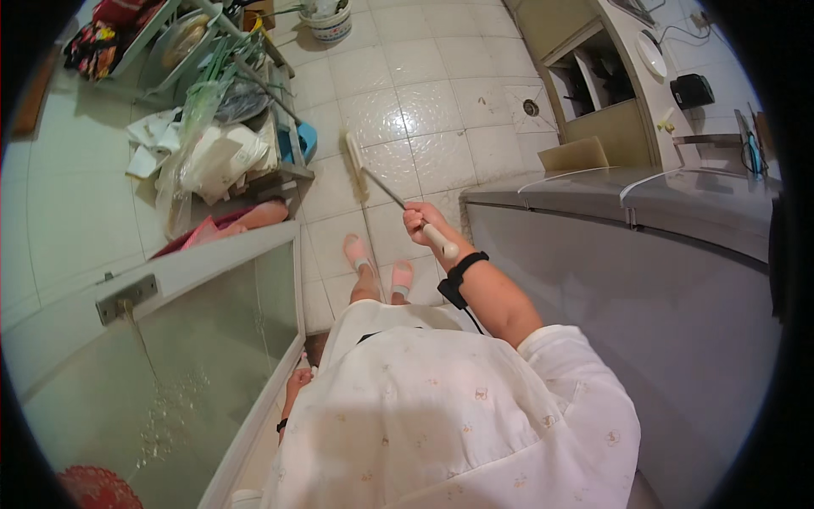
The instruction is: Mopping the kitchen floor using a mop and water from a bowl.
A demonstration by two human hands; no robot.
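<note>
My right hand [420,223] is closed around the handle of a broom [385,186]. The handle is a metal tube with a beige plastic grip [439,240] whose end points back along my forearm. Its pale head with yellowish bristles [356,167] is over the tiled floor [439,159], ahead of my pink slippers [356,249]. Low on the left, my left hand [297,380] hangs between my white dress and the edge of a glazed door [280,375]. Its fingers look curled, and a small pale thing shows just above them; whether it is held is unclear.
To the right runs a large grey appliance [572,267] with a lid-like top. A cluttered rack [292,172] with bags and paper stands ahead left, a blue container [306,141] by it. Farther off are a white bucket [331,25] and a floor drain [530,107].
</note>
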